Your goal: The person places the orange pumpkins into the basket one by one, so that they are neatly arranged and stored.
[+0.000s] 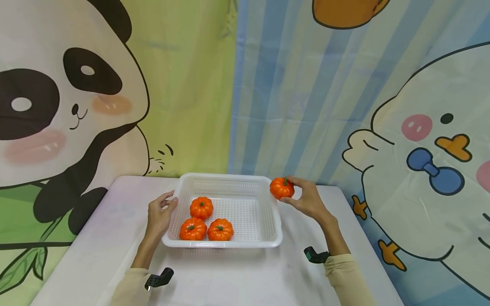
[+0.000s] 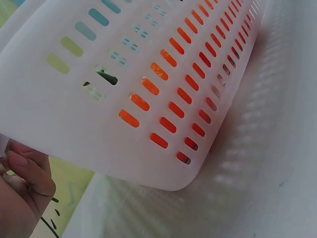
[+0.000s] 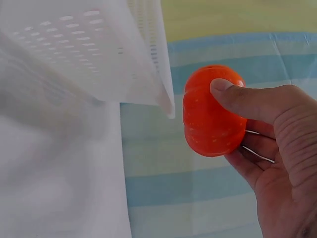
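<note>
right hand [image 1: 308, 199] grips a pumpkin [image 1: 282, 188], thumb and fingers curled round it, held in the air just beside the far right corner of the basket [image 1: 229, 243], above rim height. right wrist view: thumb pressed on the ribbed side, basket corner close by.

left hand [image 1: 162, 209] rests against the basket's left rim, fingers loosely bent and touching the wall, likely steadying it; no firm clasp visible. three pumpkins [image 1: 201, 208] sit grouped in the basket's near left part, touching or nearly so. basket sits flat on the table [image 1: 95, 238].
</note>
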A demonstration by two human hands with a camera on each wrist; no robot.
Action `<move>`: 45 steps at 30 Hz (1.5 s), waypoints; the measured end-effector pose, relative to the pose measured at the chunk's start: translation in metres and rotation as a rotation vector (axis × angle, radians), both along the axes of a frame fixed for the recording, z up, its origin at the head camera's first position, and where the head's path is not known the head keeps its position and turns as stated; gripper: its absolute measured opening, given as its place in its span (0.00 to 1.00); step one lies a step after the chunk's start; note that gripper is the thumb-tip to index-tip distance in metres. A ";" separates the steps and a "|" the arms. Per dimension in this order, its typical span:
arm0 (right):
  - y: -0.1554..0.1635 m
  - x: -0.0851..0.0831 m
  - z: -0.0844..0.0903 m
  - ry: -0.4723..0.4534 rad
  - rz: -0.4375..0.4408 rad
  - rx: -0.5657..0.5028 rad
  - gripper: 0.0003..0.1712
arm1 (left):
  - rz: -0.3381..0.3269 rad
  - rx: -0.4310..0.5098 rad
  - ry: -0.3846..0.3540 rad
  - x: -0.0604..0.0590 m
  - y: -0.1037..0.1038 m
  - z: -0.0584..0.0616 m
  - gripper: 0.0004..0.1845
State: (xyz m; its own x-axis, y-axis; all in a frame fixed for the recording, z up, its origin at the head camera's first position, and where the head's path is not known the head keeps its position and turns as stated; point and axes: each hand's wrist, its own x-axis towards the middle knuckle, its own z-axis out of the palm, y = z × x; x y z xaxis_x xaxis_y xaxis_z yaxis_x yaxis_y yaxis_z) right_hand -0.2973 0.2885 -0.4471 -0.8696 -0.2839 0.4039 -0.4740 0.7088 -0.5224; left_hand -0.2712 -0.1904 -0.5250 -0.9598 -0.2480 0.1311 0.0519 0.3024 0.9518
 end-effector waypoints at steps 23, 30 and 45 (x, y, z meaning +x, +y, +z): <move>-0.046 -0.003 0.012 -0.041 0.171 -0.002 0.40 | -0.002 -0.001 0.010 0.003 0.000 0.005 0.24; -0.054 -0.004 0.011 -0.045 0.205 0.013 0.40 | -0.010 0.009 0.006 0.004 0.000 0.005 0.24; -0.074 -0.007 0.014 -0.071 0.275 0.041 0.40 | -0.011 0.018 0.004 0.002 0.000 0.002 0.24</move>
State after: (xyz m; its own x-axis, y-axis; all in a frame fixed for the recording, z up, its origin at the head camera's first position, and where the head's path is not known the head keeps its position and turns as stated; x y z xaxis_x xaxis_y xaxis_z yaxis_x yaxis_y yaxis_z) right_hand -0.3045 0.2142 -0.4335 -0.7834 -0.5280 0.3280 -0.6146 0.5795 -0.5352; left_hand -0.2696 -0.1906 -0.5228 -0.9619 -0.2400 0.1310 0.0591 0.2850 0.9567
